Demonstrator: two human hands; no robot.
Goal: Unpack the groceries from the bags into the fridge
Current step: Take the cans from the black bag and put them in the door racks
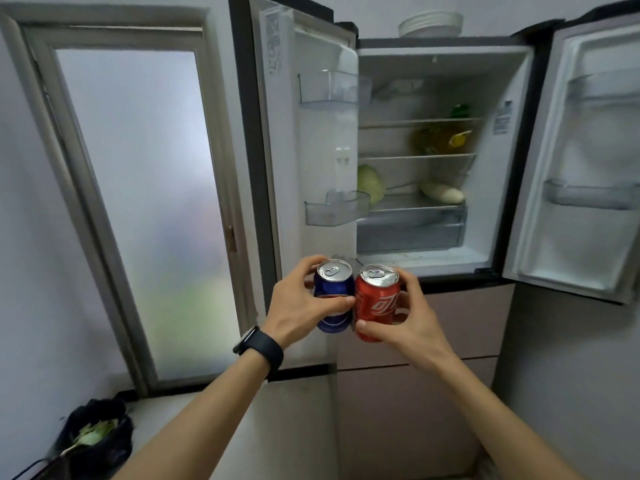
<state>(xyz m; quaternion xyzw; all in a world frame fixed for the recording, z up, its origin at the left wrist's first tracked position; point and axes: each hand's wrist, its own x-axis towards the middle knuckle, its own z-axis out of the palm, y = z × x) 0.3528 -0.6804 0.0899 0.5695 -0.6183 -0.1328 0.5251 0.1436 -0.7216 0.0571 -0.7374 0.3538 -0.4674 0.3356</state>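
Blue aluminium: my left hand point(298, 306) is wrapped around a blue soda can point(333, 296), thumb across its front and fingers behind it. My right hand point(414, 318) is closed on a red soda can point(377, 303), thumb low on the front, fingers curled round the far side. Both cans stand upright with the pull tabs on top, and their sides touch. I hold them side by side in front of the open fridge point(429, 57), level with the lower edge of its upper compartment. A black wristband point(259, 346) sits on my left wrist.

Fridge status: both upper doors stand open. The left door point(311, 140) carries two clear bins, an upper one point(329, 90) and a lower one point(336, 207). The right door point(595, 161) also shows clear bins. Inside, a pale green cabbage point(370, 183) rests at the left of the lowest shelf, and a white radish point(443, 192) lies to its right, well apart from it. A blurred yellow-and-green item point(446, 136) occupies the shelf above; I cannot tell what it is. A clear drawer point(412, 230) sits under the lowest shelf.

White bowls point(431, 24) are stacked on top of the fridge. A black bag point(95, 434) containing leafy greens sits on the floor at lower left, near a frosted glass door point(138, 202).
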